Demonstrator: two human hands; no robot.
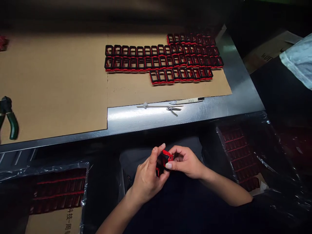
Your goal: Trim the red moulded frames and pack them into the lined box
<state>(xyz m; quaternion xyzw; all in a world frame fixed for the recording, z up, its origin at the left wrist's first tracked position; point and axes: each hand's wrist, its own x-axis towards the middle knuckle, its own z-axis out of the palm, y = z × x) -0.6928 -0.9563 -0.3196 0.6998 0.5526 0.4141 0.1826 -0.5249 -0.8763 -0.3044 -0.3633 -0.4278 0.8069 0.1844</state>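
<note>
Low over my lap, in front of the table edge, both of my hands meet around small red and black plastic frames. My right hand (186,162) pinches one red-and-black frame (167,156) between thumb and fingers. My left hand (147,174) is curled on the other side of it, index finger raised. A second red-and-black piece (158,171) shows in the left palm, mostly covered by the fingers. Rows of like frames (146,63) stand on the cardboard sheet (60,81) beyond my hands.
On the metal table edge lie a craft knife (190,101), a thin stick (158,106) and small metal bits (173,110). Green-handled cutters (11,117) rest at the left. Plastic-lined boxes of frames stand lower left (58,191) and lower right (240,152).
</note>
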